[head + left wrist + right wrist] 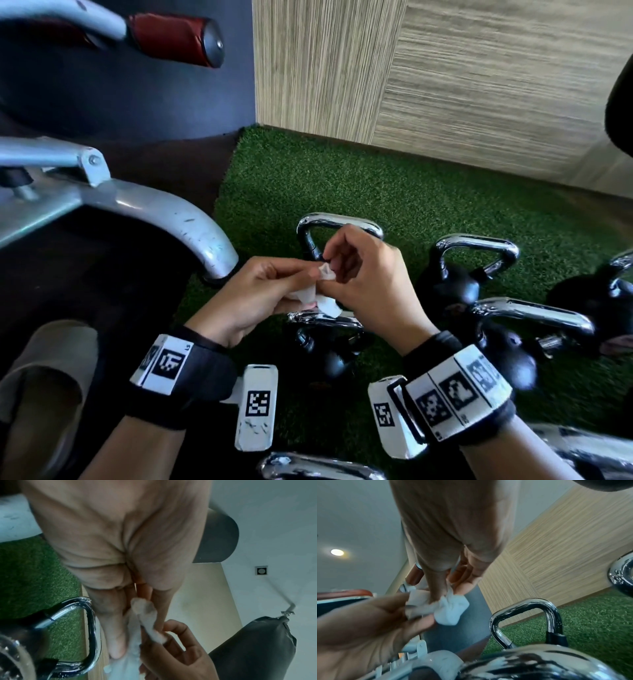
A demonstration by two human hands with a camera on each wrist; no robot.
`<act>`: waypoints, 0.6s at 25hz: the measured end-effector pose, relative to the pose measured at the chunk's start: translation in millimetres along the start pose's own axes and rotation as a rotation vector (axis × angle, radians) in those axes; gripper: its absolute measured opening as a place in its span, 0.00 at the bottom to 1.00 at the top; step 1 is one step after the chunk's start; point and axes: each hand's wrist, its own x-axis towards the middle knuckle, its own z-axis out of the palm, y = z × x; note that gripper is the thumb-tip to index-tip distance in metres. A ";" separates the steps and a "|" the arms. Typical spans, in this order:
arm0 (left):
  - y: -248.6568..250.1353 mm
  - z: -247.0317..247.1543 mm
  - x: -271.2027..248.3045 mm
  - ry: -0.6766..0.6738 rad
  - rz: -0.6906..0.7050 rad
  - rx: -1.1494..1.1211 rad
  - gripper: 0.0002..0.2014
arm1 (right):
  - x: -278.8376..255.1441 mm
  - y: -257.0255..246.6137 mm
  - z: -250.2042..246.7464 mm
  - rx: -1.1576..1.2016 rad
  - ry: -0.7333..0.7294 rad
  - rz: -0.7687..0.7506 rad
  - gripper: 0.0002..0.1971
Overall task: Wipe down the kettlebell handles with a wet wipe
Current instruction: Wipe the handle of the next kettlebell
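Observation:
A crumpled white wet wipe [320, 294] hangs between both hands above the kettlebells. My left hand [270, 294] pinches its left part, and my right hand [346, 270] pinches its upper end with thumb and fingertips. The right wrist view shows the wet wipe [448, 608] bunched under my right fingertips, with left fingers holding it from the side. In the left wrist view the wet wipe [137, 635] runs along my left fingers. Black kettlebells with chrome handles stand on the turf: one handle [337, 222] just behind the hands, another handle [325, 320] directly under them.
More kettlebells [479, 260] [534, 318] stand to the right on green turf [342, 178]. A grey machine frame [164, 212] curves down at the left, with a red-padded bar [178, 39] above. A wood-grain wall [445, 68] closes the back. A beige shoe [44, 377] is at lower left.

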 end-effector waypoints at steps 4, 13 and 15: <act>-9.3 -2.5 5.7 -0.015 -0.039 0.043 0.15 | -1.4 6.6 -17.4 0.031 -0.208 0.088 0.21; -44.2 17.7 8.0 -0.040 0.624 0.931 0.05 | -43.2 136.0 -6.9 -0.305 -0.541 0.793 0.12; -53.6 17.7 6.9 -0.012 0.655 0.976 0.04 | -61.6 144.0 14.3 -0.081 -0.550 0.789 0.15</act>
